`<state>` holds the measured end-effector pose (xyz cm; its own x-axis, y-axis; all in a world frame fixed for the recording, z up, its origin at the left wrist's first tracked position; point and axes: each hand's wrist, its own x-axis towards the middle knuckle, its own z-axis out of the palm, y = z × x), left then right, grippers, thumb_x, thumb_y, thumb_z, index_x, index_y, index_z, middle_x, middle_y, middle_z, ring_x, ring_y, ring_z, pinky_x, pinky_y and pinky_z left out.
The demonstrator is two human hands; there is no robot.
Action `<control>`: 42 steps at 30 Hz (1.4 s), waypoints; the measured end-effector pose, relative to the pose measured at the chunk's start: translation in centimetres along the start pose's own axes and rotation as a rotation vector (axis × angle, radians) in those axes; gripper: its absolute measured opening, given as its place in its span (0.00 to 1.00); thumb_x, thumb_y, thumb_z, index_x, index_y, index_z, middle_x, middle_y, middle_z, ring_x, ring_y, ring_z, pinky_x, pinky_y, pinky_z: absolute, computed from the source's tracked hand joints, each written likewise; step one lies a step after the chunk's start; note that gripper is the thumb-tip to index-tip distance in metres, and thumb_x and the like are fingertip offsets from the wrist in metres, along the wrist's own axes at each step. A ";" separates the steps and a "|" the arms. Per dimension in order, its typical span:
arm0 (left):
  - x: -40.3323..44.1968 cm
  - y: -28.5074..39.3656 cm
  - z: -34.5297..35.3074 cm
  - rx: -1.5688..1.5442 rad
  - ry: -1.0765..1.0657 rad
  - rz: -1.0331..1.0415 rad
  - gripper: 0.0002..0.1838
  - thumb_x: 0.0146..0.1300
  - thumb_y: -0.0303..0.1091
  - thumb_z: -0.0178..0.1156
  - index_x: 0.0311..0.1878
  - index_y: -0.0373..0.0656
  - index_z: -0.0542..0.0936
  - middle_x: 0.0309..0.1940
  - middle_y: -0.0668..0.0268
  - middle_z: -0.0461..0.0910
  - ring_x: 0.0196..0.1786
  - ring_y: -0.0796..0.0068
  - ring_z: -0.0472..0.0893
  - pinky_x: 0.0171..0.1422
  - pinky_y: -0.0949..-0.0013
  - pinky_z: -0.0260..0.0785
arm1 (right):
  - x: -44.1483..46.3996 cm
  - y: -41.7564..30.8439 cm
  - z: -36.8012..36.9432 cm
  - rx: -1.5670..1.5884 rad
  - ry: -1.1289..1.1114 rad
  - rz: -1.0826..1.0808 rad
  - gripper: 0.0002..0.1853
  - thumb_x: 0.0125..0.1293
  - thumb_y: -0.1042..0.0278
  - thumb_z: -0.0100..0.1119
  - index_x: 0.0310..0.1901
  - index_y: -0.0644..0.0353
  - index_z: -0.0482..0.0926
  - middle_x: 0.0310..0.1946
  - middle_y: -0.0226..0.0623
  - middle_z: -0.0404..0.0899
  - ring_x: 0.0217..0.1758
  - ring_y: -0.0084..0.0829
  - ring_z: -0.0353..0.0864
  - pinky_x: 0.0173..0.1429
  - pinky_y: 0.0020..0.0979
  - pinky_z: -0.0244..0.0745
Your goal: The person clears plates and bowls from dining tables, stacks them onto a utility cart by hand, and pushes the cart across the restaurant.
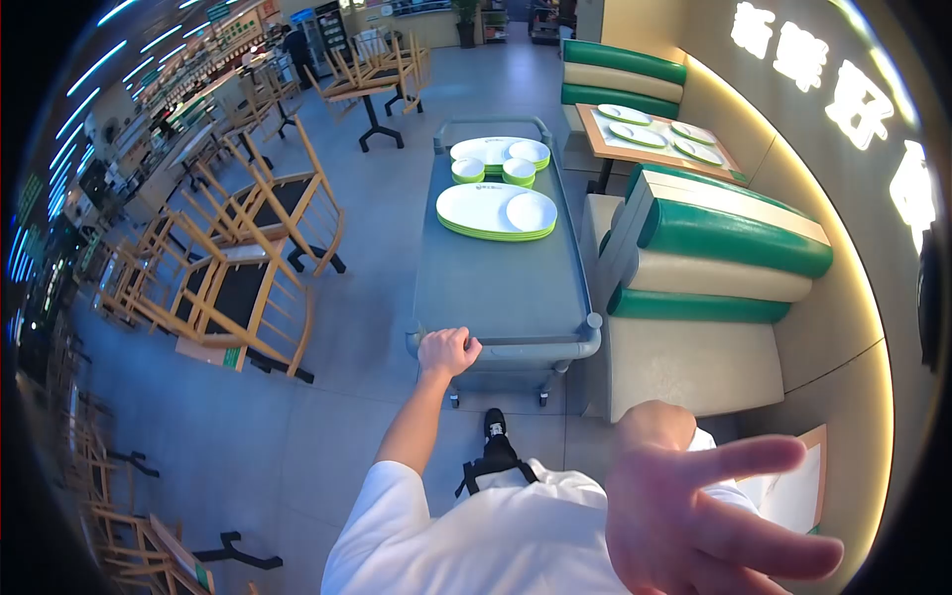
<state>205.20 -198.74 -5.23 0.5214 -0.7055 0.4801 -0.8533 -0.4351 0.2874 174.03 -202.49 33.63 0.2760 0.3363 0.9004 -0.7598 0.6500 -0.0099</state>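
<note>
My left hand point(448, 352) is closed around the near handle of a grey cart point(501, 288), at its left corner. Held up close to the camera at the lower right, my right hand point(684, 511) has its fingers spread and holds nothing. On the cart's far half, a stack of white oval plates with green rims point(471, 210) carries a round white dish point(532, 211). Behind it stand two small bowls or bowl stacks point(468, 171) and another stack of oval plates point(476, 151) with a round dish on top.
Green and beige booth seats point(694, 367) line the right side. A table point(595, 139) with several oval plates stands beyond them. Wooden chairs point(238, 297) rest upturned on tables at the left. Part of another table point(808, 486) shows at the lower right.
</note>
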 end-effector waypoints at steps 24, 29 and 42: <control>32.8 -9.1 12.2 0.008 -0.367 -0.210 0.19 0.65 0.52 0.58 0.30 0.46 0.83 0.31 0.59 0.87 0.36 0.49 0.86 0.40 0.49 0.77 | 1.9 -32.7 -1.7 3.031 0.526 0.917 0.15 0.63 0.77 0.59 0.23 0.46 0.69 0.27 0.19 0.65 0.28 0.17 0.65 0.36 0.34 0.52; 38.0 -11.1 14.4 0.004 -0.419 -0.132 0.18 0.64 0.51 0.58 0.30 0.46 0.84 0.33 0.59 0.88 0.39 0.50 0.87 0.39 0.50 0.76 | 1.0 -37.7 -0.7 2.551 0.399 1.368 0.23 0.49 0.94 0.45 0.15 0.48 0.55 0.18 0.22 0.54 0.17 0.18 0.52 0.24 0.32 0.41; 52.0 -15.7 20.3 0.029 -0.378 -0.280 0.16 0.59 0.51 0.61 0.30 0.49 0.85 0.29 0.61 0.87 0.37 0.52 0.87 0.42 0.52 0.77 | -9.5 -64.3 4.9 3.925 -0.207 -0.302 0.32 0.65 0.39 0.69 0.19 0.54 0.65 0.17 0.26 0.63 0.18 0.35 0.68 0.24 0.36 0.57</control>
<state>245.84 -239.95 -1.61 0.7014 -0.7110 0.0504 -0.6821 -0.6490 0.3370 217.41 -250.81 27.84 0.3960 0.4235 0.8148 0.9024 -0.0153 -0.4306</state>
